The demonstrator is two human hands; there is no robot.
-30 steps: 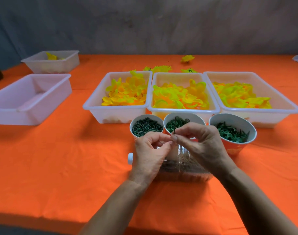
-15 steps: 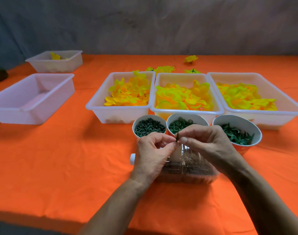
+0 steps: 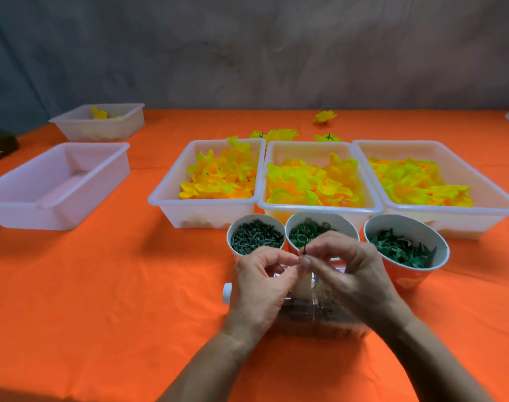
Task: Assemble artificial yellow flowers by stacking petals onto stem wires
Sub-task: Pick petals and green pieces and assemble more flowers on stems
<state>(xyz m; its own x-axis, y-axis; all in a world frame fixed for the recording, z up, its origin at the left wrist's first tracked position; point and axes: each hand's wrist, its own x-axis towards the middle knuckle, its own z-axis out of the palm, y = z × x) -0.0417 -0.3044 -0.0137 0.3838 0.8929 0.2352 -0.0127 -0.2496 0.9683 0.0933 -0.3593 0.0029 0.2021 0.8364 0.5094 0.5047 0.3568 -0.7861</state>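
**Both hands pinch a green stem over sorted flower parts**

Three cups stand just beyond the hands: the left cup holds dark green pins, the middle cup green rings, the right cup green leaf-like pieces. Behind them, three white trays sit side by side, the left tray, middle tray and right tray each heaped with yellow petals. Far to the left of the hands are an empty tray and, beyond it, a far tray with a few yellow pieces. Loose flowers lie on the orange cloth past the trays. A clear bottle lies on its side under the hands. The left hand and right hand meet fingertip to fingertip, fingers curled, pinching a thin green stem that stands upright in front of the middle cup. Both forearms reach in from the near edge, wrists raised above the bottle.
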